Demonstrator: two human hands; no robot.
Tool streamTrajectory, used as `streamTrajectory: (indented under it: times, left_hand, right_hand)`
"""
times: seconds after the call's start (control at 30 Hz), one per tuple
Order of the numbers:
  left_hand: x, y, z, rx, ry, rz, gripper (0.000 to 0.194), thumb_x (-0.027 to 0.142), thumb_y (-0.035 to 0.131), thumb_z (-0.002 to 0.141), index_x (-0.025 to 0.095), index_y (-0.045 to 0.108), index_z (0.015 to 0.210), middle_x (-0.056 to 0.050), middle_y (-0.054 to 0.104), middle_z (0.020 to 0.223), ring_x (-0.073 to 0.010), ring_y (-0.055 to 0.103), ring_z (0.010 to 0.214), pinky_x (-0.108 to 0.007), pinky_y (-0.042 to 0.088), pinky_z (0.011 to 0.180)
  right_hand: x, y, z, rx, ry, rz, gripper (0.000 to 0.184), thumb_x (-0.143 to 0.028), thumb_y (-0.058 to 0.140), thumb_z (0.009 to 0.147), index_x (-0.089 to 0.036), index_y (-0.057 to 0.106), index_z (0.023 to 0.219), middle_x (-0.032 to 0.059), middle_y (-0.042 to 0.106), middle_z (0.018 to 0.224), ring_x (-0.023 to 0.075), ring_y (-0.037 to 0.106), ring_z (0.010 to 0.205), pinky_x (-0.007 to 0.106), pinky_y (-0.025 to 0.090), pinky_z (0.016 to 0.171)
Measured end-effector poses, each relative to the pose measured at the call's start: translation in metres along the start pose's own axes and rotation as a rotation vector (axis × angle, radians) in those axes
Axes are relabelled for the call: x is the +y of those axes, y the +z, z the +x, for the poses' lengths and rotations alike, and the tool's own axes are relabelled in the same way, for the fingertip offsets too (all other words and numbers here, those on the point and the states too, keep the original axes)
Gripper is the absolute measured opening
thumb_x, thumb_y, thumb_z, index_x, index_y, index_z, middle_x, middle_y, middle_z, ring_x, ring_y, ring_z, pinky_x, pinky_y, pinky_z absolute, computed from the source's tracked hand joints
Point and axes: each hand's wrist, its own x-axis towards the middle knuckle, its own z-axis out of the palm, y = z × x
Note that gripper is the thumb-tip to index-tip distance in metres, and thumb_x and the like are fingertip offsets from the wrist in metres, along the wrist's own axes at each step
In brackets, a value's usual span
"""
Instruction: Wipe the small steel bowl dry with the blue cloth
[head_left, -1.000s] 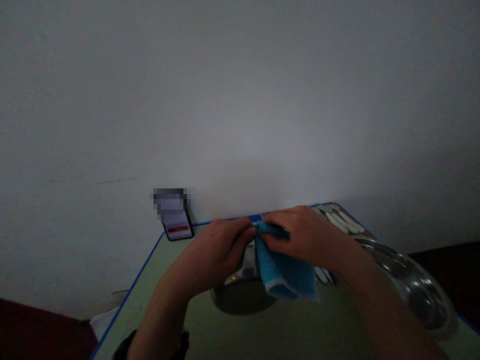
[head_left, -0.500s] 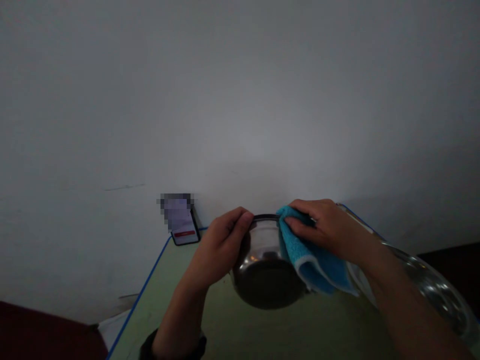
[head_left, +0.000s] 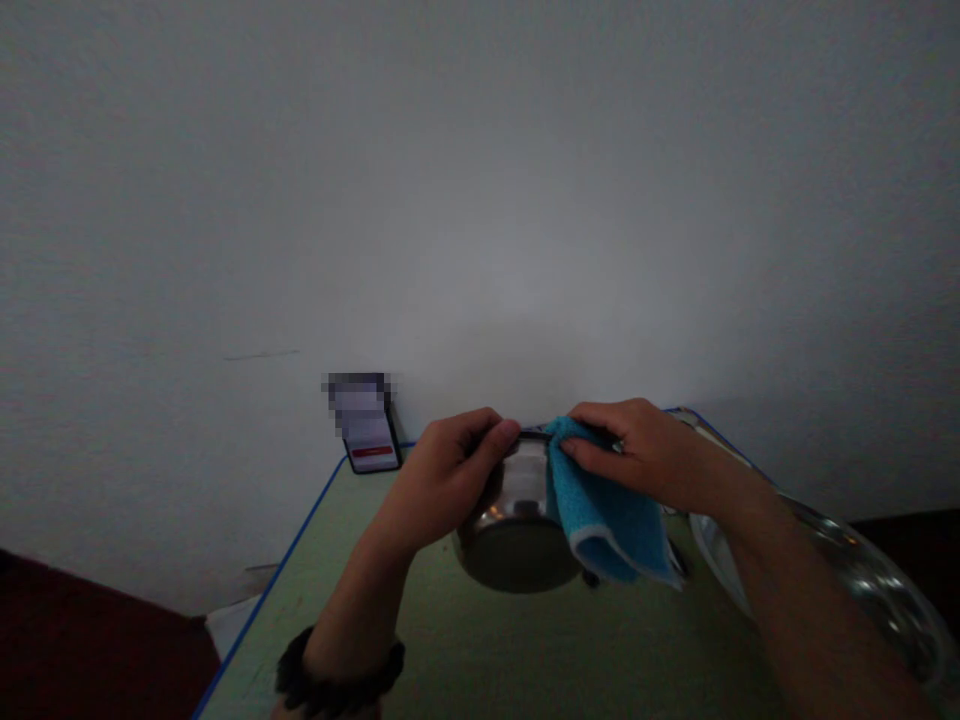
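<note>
A shiny stainless steel pot [head_left: 517,550] is held up over the table, tilted so that its outer bottom faces me. My left hand [head_left: 457,475] is closed on the pot's left side, the thumb lying along the dark rim. On the right, my right hand [head_left: 630,450] pinches a blue cloth [head_left: 607,520] with a pale edge over the rim. The cloth drapes down the pot's right side and hides part of it. A small dark piece shows below the cloth; I cannot tell what it belongs to.
A phone [head_left: 371,440] leans against the wall [head_left: 510,230] at the table's back left. The green table [head_left: 487,660] has a blue edge. To the right, partly behind my right forearm, lies a large round metal basin or lid [head_left: 870,560].
My left thumb has slid slightly right along the rim. The pot and both hands sit a little further left, and the cloth hangs closer to the pot. The view has shifted slightly.
</note>
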Motion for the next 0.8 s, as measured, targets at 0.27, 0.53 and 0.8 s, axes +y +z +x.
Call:
streamTrajectory:
  times: [0.27,0.53,0.8]
  left_hand:
    - [0.003,0.001,-0.001,-0.009,-0.033,-0.05,0.035,0.043,0.042,0.085,0.016,0.046,0.063,0.005,0.041,0.055,-0.008,0.038,0.051,-0.02,0.03,0.046]
    - [0.008,-0.002,-0.002,-0.019,0.008,0.056,0.036,0.043,0.041,0.086,0.016,0.048,0.062,0.005,0.043,0.056,-0.0084,0.041,0.053,-0.021,0.031,0.048]
    - [0.007,-0.003,-0.001,0.039,-0.005,0.089,0.038,0.043,0.041,0.086,0.016,0.046,0.06,0.005,0.042,0.054,-0.0075,0.039,0.05,-0.021,0.029,0.047]
  right_hand:
    - [-0.015,0.002,0.0,0.068,-0.012,-0.113,0.021,-0.035,0.044,0.085,-0.019,0.058,0.083,0.0015,0.062,0.077,0.0119,0.053,0.067,0.024,0.035,0.062]
    - [-0.008,-0.001,0.0,0.007,-0.031,-0.047,0.021,-0.035,0.044,0.085,-0.019,0.058,0.083,-0.0002,0.061,0.075,0.011,0.053,0.067,0.023,0.035,0.061]
    - [-0.007,0.002,-0.002,0.037,0.006,-0.125,0.022,-0.036,0.043,0.086,-0.02,0.058,0.087,0.0014,0.063,0.079,0.0131,0.054,0.07,0.025,0.035,0.063]
